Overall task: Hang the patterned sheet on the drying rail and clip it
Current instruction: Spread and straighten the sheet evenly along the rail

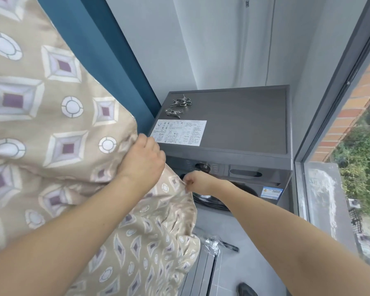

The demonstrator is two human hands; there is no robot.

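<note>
On the balcony, by the washing machine: we had one patterned sheet, beige with diamond and ring motifs, draped high on our left and falling in folds to the floor (the rail itself was out of view, so we could not tell whether the sheet already hung over it). Left hand: fingers curled into the cloth at its edge. Right hand: pinching the sheet's lower hem. Metal clips: several, lying unused on the machine's top, beside the instruction sticker. Status, as we judged it: spreading under way, clipping not yet begun.
</note>
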